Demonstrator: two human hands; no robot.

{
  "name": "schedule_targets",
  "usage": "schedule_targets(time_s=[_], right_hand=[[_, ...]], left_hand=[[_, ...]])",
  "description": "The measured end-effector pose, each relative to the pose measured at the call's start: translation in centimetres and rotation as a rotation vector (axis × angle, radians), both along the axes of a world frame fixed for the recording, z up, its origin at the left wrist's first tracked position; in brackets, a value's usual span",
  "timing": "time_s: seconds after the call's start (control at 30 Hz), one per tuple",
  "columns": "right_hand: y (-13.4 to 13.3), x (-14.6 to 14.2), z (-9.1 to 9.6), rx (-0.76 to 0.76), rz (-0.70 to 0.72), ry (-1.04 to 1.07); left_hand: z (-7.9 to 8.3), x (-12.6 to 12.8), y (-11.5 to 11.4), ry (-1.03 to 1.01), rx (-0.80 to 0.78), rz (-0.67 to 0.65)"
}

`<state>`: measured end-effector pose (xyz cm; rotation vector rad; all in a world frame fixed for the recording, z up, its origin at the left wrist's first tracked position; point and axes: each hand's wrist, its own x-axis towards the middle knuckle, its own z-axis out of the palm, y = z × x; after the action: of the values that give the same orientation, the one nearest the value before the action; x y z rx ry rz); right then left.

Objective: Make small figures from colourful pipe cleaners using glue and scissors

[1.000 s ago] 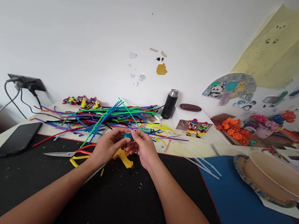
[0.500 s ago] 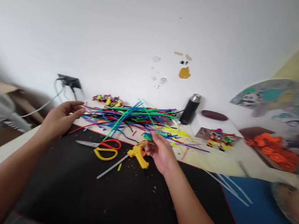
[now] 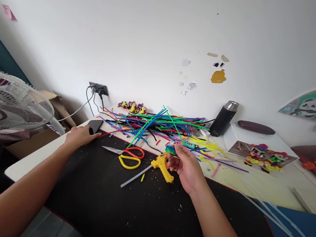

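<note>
My left hand is at the left rear of the black mat, its thumb and fingers closed about the near end of a dark phone. Between the thumb and fingers of my right hand is a small bundle of green and blue pipe cleaner; its full shape is partly hidden. Just below that hand lies a yellow hot glue gun, a clear glue stick extending from its back. Scissors with one red and one yellow handle lie open between my hands.
Many coloured pipe cleaners are heaped along the wall. A black thermos stands beside a white box and small pipe-cleaner figures. At far left is a fan; loose glue sticks lie at right.
My view has swung left, bringing the fan into sight. My left hand has come down from the air onto the phone. The right hand still holds the green and blue bundle.
</note>
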<state>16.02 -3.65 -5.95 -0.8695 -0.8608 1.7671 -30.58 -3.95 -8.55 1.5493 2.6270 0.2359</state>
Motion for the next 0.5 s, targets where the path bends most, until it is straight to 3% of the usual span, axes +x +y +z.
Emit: schedule_targets(time_s=[0.3, 0.5], right_hand=[[-0.4, -0.5, 0.0, 0.025, 0.043, -0.021], [-0.4, -0.6, -0.1, 0.031, 0.057, -0.039]], left_hand=[[0.4, 0.8, 1.5, 0.036, 0.076, 0.163], [0.7, 1.3, 1.8, -0.01, 0.082, 0.19]])
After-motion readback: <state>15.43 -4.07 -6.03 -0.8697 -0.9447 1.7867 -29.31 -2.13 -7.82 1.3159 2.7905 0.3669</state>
